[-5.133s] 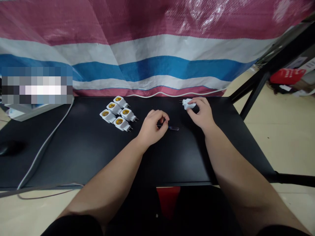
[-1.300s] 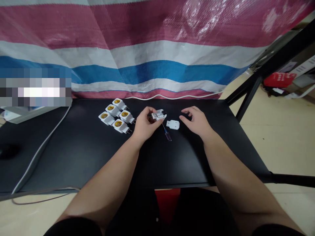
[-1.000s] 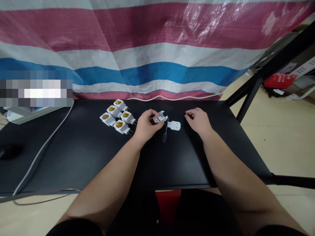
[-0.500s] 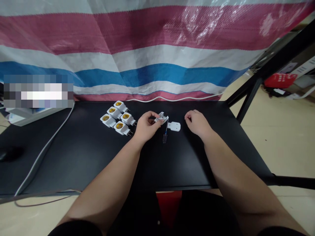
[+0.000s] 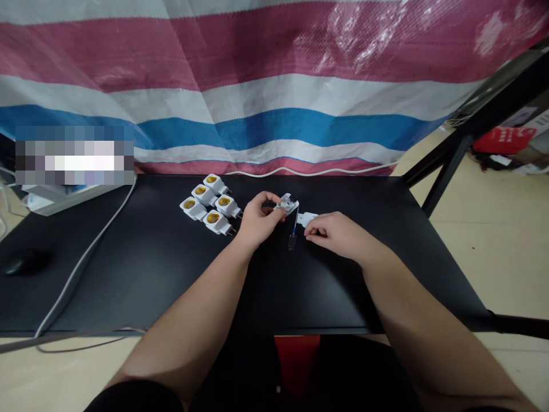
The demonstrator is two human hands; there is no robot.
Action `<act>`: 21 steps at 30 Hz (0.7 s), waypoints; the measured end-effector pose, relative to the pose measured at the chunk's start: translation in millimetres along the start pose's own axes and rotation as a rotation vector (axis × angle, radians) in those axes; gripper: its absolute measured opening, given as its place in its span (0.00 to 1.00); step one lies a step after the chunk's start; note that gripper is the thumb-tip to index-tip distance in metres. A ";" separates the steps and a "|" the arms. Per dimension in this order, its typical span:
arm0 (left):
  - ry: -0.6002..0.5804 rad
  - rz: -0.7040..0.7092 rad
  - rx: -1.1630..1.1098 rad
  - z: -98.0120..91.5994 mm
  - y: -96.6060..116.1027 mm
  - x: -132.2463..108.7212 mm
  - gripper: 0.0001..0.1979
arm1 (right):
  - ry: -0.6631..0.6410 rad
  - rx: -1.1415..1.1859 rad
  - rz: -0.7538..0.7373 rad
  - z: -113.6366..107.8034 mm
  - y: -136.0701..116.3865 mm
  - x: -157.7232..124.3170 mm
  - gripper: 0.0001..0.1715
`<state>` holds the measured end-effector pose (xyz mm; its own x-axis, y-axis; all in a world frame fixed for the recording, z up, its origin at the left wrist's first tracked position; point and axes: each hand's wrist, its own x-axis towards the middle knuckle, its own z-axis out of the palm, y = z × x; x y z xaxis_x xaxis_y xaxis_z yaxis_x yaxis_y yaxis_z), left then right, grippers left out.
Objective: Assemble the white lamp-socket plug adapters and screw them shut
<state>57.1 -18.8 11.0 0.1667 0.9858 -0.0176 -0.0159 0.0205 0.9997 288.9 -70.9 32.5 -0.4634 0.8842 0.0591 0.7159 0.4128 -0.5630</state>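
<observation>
Your left hand [image 5: 257, 220] is pinching an opened white plug adapter [image 5: 286, 203] at centre table, just right of the middle of the frame. Right hand [image 5: 337, 232] has just moved in from the right, fingers narrow, with its fingertips [image 5: 309, 230] at the near edge of a white adapter cover [image 5: 307, 218]. Can't tell if you have a firm grip on it yet. A small screwdriver [image 5: 292, 240] sits just below the held adapter; can't tell if its tip touches. Five closed adapters with yellow sockets [image 5: 205, 195] stay grouped left of your left hand on the black tabletop [image 5: 128, 274].
</observation>
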 end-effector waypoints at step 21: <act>-0.348 0.202 -0.006 -1.0 -7.0 -7.3 0.27 | 0.481 0.260 -0.054 11.1 5.2 6.3 0.11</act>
<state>55.0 -26.0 4.1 0.4832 0.8551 0.1878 -0.0885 -0.1658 0.9822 283.9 -65.6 20.8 -0.1608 0.8885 0.4297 0.5167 0.4467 -0.7304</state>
